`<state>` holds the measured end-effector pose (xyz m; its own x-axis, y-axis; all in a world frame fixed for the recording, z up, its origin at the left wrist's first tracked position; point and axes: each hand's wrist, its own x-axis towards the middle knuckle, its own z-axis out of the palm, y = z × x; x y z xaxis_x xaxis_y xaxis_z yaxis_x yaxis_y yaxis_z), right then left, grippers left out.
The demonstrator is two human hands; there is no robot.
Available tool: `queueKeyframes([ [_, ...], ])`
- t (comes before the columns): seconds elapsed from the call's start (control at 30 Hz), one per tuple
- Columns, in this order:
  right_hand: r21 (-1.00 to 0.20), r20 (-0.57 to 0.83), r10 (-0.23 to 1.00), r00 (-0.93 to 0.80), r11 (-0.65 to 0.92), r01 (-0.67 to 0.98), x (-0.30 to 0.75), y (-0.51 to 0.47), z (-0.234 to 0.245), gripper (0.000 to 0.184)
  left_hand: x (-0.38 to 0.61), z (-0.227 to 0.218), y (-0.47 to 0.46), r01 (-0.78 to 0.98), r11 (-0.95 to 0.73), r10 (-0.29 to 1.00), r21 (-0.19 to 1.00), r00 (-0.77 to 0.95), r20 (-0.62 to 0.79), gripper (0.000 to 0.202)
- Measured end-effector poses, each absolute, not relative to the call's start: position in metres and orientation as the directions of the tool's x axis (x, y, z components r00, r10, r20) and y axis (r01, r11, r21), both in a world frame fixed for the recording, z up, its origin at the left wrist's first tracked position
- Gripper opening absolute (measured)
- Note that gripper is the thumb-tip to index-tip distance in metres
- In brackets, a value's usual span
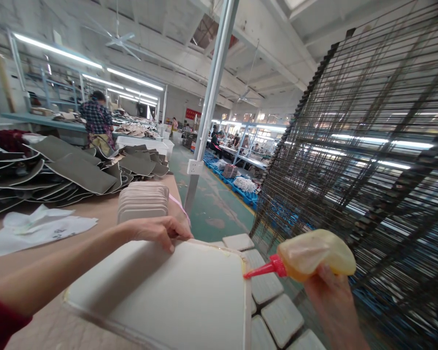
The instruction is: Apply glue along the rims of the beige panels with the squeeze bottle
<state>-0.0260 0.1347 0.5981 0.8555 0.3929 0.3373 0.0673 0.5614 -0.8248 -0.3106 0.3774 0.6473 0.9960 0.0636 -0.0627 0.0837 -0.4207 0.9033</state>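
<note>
A large off-white panel (190, 296) with rounded corners and a raised rim lies in front of me on the table. My left hand (158, 231) grips its far edge, fingers curled over the rim. In my right hand (330, 287) is a soft squeeze bottle (314, 253) of yellowish liquid, probably glue, tilted nearly level. Its red nozzle (266, 267) points left, with the tip at the panel's right edge. A yellowish, wet-looking line runs along that rim near the far right corner. My right fingers are partly hidden behind the bottle.
Beyond my left hand stands a stack of smaller pale panels (143, 200). Dark grey sheets (76, 167) are heaped at left, near a crumpled white cloth (40, 228). Pale pads (282, 318) lie below at right. A tall wire rack (350, 146) and a metal post (213, 82) rise beyond; a co-worker (97, 119) stands behind.
</note>
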Motion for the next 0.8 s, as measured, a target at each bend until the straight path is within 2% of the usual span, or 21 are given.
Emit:
queueKeyframes([
  [0.23, -0.838, 0.331, 0.391, 0.859, 0.540, 0.077, -0.030, 0.131, 0.597, 0.067, -0.311, 0.646, 0.381, 0.180, -0.306, 0.045, 0.935, 0.984, -0.175, 0.042],
  [0.5, -0.868, 0.255, 0.404, 0.878, 0.495, 0.024, -0.034, 0.130, 0.598, 0.058, -0.311, 0.643, 0.386, 0.169, -0.269, 0.041, 0.948, 0.986, -0.164, 0.041],
  [0.8, -0.886, 0.166, 0.430, 0.887, 0.460, -0.056, -0.041, 0.127, 0.602, 0.083, -0.310, 0.641, 0.390, 0.207, -0.181, 0.011, 0.961, 0.978, -0.209, 0.040],
])
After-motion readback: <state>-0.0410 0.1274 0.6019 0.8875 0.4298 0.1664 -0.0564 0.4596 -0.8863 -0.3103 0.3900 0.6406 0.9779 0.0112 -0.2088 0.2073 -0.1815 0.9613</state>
